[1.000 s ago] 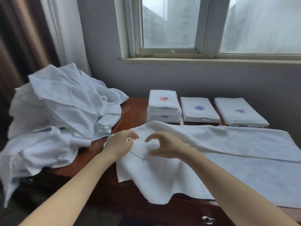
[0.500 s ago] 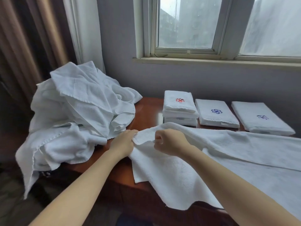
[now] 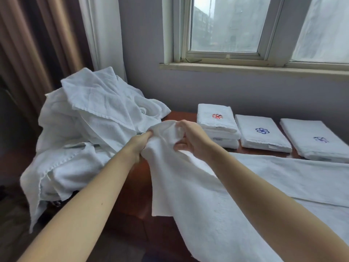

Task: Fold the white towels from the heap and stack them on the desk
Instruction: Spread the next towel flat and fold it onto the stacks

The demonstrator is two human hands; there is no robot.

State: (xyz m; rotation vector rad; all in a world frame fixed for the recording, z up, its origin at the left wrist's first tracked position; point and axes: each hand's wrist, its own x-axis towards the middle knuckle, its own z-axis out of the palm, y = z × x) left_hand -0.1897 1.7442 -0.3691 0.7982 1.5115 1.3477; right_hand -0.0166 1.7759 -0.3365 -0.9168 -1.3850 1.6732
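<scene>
White towel (image 3: 207,195): its left end is bunched up between the two hands and lifted off the desk (image 3: 181,115).
Towel edges: the front edge hangs over the front of the desk. The back edge lies just in front of the folded towels.
Room to move: some bare brown wood shows around the hands. The heap (image 3: 90,129) is just beside the left hand.
Left hand (image 3: 140,143): fingers curled tight on the bunched cloth, arm stretched forward.
Right hand (image 3: 190,139): fingers and thumb curled round the same bunch, close to the left hand.
Towel's long way: it runs left to right along the desk, flat on the right, and goes out past the picture's side.
Heap: messy white towels on the desk's left end, some hanging off.
Back row: a stack with a red mark (image 3: 217,121), a folded towel with a blue mark (image 3: 260,133) and a folded towel with a darker mark (image 3: 313,140), side by side near the wall.
Behind: a window (image 3: 226,25) above, a curtain (image 3: 37,44) at the left.
</scene>
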